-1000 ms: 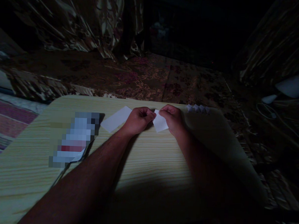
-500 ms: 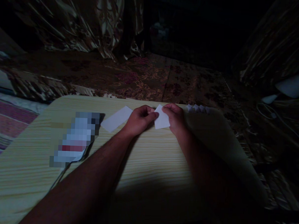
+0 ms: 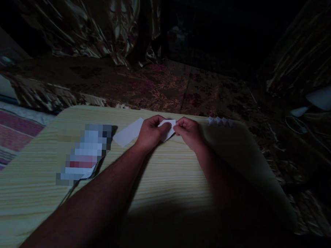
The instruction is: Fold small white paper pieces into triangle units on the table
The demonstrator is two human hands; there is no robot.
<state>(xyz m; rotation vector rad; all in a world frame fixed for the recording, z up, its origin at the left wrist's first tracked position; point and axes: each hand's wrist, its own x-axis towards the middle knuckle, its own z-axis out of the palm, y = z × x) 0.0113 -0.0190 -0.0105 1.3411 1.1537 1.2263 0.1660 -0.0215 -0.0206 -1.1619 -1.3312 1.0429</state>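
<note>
A small piece of white paper (image 3: 169, 133) is held just above the far part of the table. My left hand (image 3: 151, 132) grips it, thumb pressed on its face. At the paper's right corner, my right hand (image 3: 189, 130) pinches with thumb and forefinger. Left of my left hand lies a flat white paper strip (image 3: 128, 132), its right end partly hidden behind that hand. Several small folded paper pieces (image 3: 220, 121) stand in a row at the far right edge of the table.
The pale wood-grain table (image 3: 163, 175) is dimly lit. On its left lies a blurred-out device (image 3: 84, 151) with a cable (image 3: 66, 196). Beyond the table is a patterned sofa (image 3: 161, 87). A white lamp-like object (image 3: 325, 96) with a cord is at the right.
The paper has turned and shifted left, more under my left thumb. My right hand has slid from its upper side to a pinch at its right corner.
</note>
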